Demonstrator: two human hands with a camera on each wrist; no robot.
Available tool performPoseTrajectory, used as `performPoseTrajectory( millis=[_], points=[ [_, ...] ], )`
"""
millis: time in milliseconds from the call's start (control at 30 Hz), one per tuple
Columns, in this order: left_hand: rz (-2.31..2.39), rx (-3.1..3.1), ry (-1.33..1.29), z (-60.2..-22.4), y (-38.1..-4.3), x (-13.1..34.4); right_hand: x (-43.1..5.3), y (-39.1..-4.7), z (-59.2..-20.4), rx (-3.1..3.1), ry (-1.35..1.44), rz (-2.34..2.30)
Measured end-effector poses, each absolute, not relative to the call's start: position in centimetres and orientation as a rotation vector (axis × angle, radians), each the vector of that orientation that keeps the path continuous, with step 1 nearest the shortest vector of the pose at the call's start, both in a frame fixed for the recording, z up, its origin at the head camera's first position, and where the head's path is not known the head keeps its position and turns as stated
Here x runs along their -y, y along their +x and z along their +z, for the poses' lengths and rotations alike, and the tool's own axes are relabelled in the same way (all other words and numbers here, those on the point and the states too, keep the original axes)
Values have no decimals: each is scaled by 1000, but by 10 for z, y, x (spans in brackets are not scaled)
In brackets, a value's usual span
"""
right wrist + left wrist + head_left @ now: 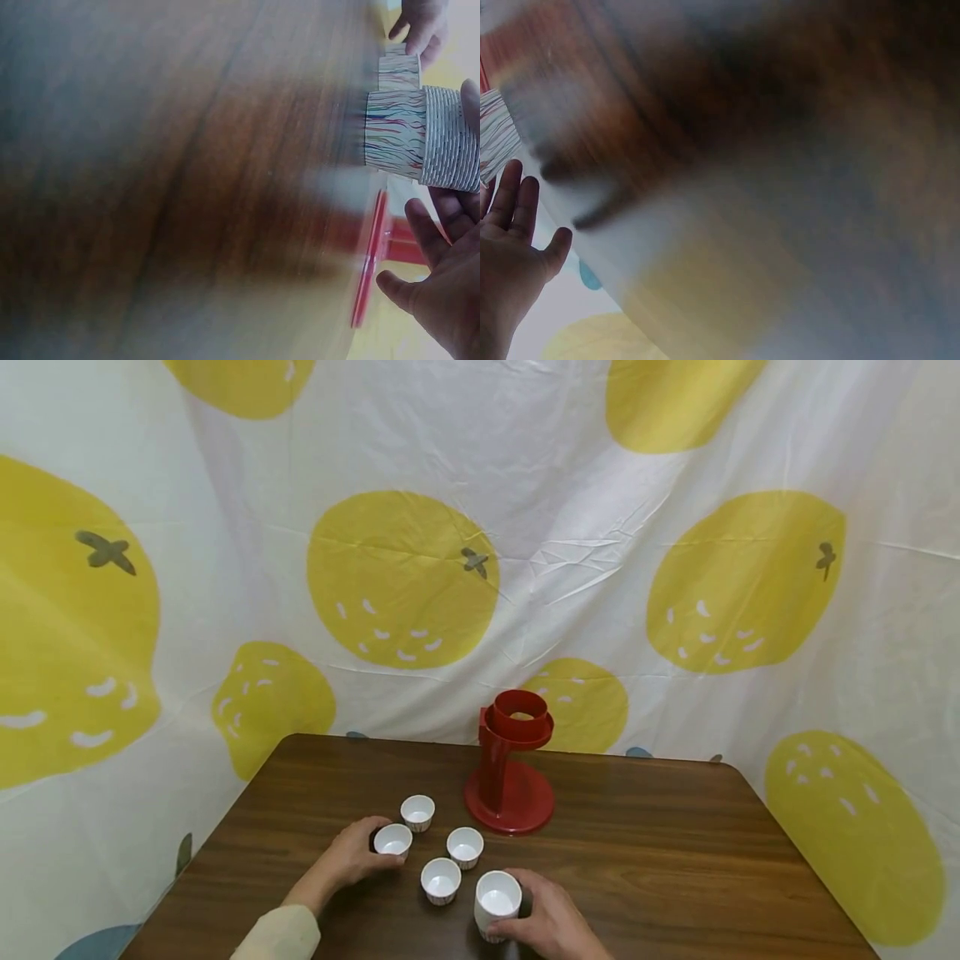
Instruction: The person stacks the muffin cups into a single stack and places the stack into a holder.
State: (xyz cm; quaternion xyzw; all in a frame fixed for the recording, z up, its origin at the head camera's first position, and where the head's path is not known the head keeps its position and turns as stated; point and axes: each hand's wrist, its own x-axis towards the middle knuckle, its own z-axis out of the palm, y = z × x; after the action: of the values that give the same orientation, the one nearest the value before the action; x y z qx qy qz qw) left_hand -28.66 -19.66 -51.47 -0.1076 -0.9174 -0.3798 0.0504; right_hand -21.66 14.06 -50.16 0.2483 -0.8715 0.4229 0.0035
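Observation:
Toward the table's left side, my left hand (351,857) pinches a small white paper baking cup (393,839) between thumb and fingers. In the left wrist view that hand's outer fingers (526,206) stay extended beside a striped cup (499,133). My right hand (553,917) grips a short stack of nested baking cups (497,893) near the front. Many ribbed rims and thin coloured lines show on this stack (450,139) in the right wrist view. Between the hands sit two cups, one nearer (441,881) and one farther (465,845). Another cup (417,812) stands behind the left hand's cup.
A red stand (516,802) with a round base rises at the back middle of the brown wooden table (660,843). Its ring carries a red cylinder (521,703) with something tan inside. A lemon-print cloth (562,510) hangs behind and at the sides.

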Motion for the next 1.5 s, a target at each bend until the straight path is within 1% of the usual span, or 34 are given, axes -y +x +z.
performPoseTrajectory(
  millis=[467, 633, 767, 900, 1200, 1500],
  points=[
    [-1228, 2719, -317, -503, -283, 197, -140, -216, -502, 2734, 749, 1375],
    [-1258, 2709, -287, -493, -281, 194, -140, -216, -503, 2740, 735, 1390],
    [-1278, 2694, -315, -482, -280, 190, -140, -216, -503, 2735, 738, 1385],
    [-1251, 2676, -396, -471, -278, 184, -140, -217, -504, 2731, 746, 1379],
    [-1193, 2604, -663, -456, -275, 163, -141, -218, -504, 2755, 729, 1459],
    [-1201, 2573, -806, -445, -270, 145, -140, -219, -506, 2762, 719, 1509]
  ],
)
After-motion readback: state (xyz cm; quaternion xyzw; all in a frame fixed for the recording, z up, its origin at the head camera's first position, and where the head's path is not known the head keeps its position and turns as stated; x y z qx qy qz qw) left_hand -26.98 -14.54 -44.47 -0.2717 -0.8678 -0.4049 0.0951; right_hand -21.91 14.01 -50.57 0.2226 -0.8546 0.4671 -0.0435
